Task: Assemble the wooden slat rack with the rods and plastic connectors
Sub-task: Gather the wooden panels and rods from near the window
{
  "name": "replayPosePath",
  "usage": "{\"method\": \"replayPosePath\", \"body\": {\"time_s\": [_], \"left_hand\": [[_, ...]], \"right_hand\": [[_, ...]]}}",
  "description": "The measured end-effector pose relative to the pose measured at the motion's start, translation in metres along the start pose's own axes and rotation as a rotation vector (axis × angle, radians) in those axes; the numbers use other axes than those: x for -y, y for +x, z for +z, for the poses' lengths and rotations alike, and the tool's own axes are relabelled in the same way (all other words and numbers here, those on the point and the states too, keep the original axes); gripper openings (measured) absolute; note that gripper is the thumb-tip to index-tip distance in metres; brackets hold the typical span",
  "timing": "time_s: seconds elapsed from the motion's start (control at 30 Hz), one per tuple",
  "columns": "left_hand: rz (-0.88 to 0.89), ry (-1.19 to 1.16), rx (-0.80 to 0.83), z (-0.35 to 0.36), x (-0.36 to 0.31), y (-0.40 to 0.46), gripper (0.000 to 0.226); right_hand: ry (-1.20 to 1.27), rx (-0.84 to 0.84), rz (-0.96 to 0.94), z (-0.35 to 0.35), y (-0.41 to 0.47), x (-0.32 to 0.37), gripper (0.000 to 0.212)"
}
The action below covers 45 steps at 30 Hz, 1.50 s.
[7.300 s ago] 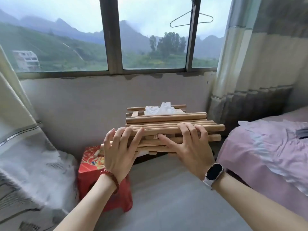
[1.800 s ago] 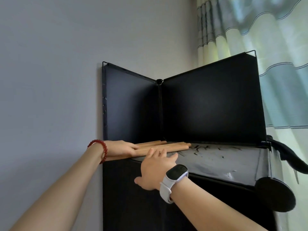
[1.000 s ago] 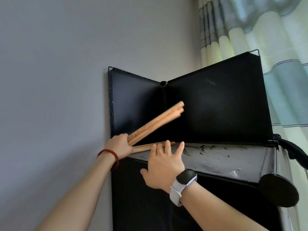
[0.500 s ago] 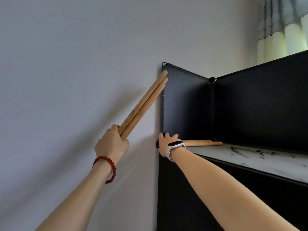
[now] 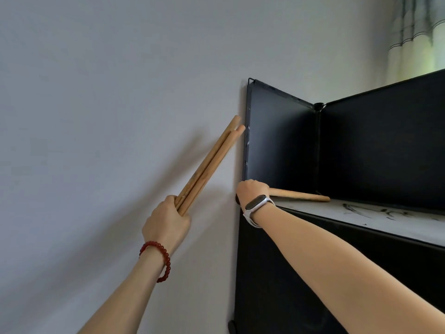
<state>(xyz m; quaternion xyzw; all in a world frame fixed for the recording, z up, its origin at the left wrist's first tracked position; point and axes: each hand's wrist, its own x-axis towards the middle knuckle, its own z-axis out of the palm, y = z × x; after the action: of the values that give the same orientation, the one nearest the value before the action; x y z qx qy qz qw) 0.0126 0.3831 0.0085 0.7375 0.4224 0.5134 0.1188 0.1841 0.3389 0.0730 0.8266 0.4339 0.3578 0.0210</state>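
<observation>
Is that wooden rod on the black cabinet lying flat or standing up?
Lying flat: the rod rests along the cabinet top, its near end under the right hand.

Three round, light-brown wooden rods show in all: two rods (image 5: 209,162) bunched together and tilted up toward the wall, and one single rod (image 5: 299,195) lying flat on the pale top of the black panel cabinet (image 5: 361,213). Two hands are in view, the left hand (image 5: 166,222) and the right hand (image 5: 252,190). One red bead bracelet (image 5: 159,256) circles the left wrist; one white-strapped smartwatch (image 5: 257,204) sits on the right. Two upright black panels (image 5: 279,145) meet at one corner connector (image 5: 319,106). One striped curtain (image 5: 419,32) hangs at the upper right.
</observation>
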Motion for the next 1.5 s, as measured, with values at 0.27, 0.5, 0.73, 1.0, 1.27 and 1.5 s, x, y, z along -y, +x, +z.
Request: {"method": "replayPosePath", "body": {"time_s": [0.27,0.5,0.73,1.0,1.27,1.5], "left_hand": [[-0.096,-0.166,0.045,-0.003,-0.034,-0.013,0.025],[-0.046,-0.466,0.025,-0.014,-0.108,-0.024,0.023],[-0.021,-0.999,0.153,-0.037,-0.232,-0.071,0.012],[-0.006,-1.464,0.714,-0.054,-0.411,-0.25,0.026],[-0.305,-1.676,1.254,0.009,-0.522,-0.492,0.013],[-0.637,-1.574,1.632,0.053,-0.554,-0.683,0.016]], "right_hand": [[-0.04,-0.209,-0.087,-0.053,-0.023,-0.035,0.024],[0.016,-0.452,-0.121,-0.143,-0.064,-0.096,0.029],[0.388,-0.788,-0.066,-0.189,-0.135,-0.207,0.033],[0.739,-1.257,-0.066,-0.142,-0.349,-0.358,0.021],[0.699,-1.015,0.161,-0.077,-0.592,-0.472,0.015],[0.68,-0.663,0.295,-0.047,-0.791,-0.527,0.008]]}}
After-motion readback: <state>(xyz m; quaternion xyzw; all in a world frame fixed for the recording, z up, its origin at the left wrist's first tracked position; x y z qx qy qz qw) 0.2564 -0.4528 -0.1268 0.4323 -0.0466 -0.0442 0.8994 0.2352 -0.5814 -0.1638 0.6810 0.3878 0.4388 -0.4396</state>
